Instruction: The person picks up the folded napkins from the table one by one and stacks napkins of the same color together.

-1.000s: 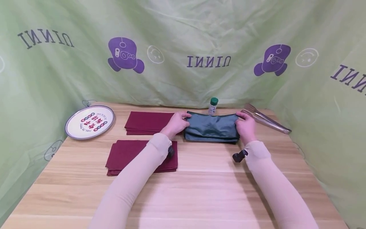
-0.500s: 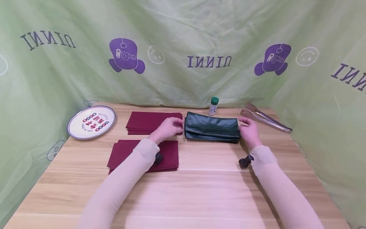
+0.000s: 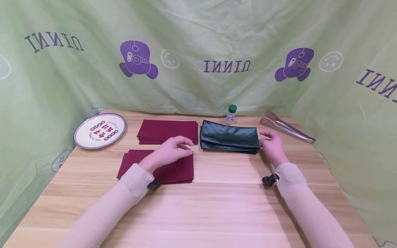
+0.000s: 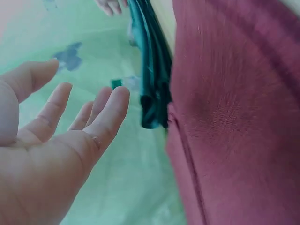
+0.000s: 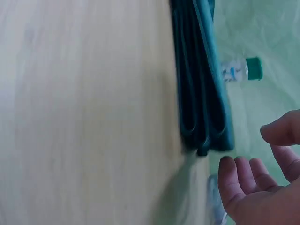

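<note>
A dark green folded cloth (image 3: 229,137) lies on the table, its layered folds facing the right wrist camera. Just off its right end is my right hand (image 3: 273,146), fingers loosely bent and holding nothing. My left hand (image 3: 169,151) hovers over the nearer folded maroon cloth (image 3: 176,170), with fingers relaxed and apart in the left wrist view and nothing in them. Behind the left hand, left of the green cloth, lies a second folded maroon cloth (image 3: 167,130). Part of the nearer maroon cloth is hidden by the left hand and wrist.
A small bottle with a green cap (image 3: 231,115) stands behind the green cloth. Metal tongs (image 3: 286,129) lie at the back right. A white plate with red lettering (image 3: 83,134) sits at the back left. Green printed curtain (image 3: 192,89) borders the wooden table (image 3: 217,206).
Both hands have let go of the green cloth, whose raised top has settled flat. The left hand has drawn back left and toward the wearer; the right has shifted slightly right and nearer.
</note>
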Tool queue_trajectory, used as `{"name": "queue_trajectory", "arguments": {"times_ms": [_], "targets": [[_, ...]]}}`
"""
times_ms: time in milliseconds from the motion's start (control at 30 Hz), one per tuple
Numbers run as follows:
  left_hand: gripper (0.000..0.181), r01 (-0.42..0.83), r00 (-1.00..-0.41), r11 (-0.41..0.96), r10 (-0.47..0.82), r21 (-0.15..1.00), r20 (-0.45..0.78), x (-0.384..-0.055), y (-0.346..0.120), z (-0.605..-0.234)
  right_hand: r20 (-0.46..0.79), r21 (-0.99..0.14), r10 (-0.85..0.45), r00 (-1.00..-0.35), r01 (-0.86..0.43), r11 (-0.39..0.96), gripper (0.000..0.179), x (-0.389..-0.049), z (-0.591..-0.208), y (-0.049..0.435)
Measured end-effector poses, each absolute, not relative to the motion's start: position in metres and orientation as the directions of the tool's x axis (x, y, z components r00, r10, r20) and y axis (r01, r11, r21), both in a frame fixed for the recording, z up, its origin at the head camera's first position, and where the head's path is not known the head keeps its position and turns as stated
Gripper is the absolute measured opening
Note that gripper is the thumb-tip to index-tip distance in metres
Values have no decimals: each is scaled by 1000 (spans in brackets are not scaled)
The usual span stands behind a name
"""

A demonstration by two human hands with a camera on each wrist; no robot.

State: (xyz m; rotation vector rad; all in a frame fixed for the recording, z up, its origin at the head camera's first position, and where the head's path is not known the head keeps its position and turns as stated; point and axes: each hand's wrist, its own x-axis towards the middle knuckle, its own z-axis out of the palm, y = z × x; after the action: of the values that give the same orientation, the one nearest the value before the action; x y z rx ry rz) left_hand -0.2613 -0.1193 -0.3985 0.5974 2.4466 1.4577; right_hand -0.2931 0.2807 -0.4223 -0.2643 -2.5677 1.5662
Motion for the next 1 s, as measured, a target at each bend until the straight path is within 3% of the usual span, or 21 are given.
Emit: {"name": "queue_trajectory", "arguments": {"times_ms": [133,233,467,633,767,1000], "targets": [[31,292,-871,433,488,853,50,-232,-142,-389,73,-881,249,-966,54,469,39,-291,-418,262],[30,320,-891,480,447,817,86,-216,-170,-382,121,-862,211,-970,3,508,34,-287,-415,242],[40,153,-963,469,270,870,24,-196,-249,-390,155,-829,-92,-984,-180,530,20,-269,-413,183],[41,141,-985,617,165,774,47,-186,-287,-405,106,-786,-325,-940,-279,552,20,-257,-422,144],[40,119,-991,684,128,720,42,-183,-306,-418,35,-743,-420,-907,-304,596,23,-252,-431,121],[50,43,-993,677,111,735,-44,-185,-317,-433,2,-666,-521,-854,-390,636,30,-250,-436,96]]}}
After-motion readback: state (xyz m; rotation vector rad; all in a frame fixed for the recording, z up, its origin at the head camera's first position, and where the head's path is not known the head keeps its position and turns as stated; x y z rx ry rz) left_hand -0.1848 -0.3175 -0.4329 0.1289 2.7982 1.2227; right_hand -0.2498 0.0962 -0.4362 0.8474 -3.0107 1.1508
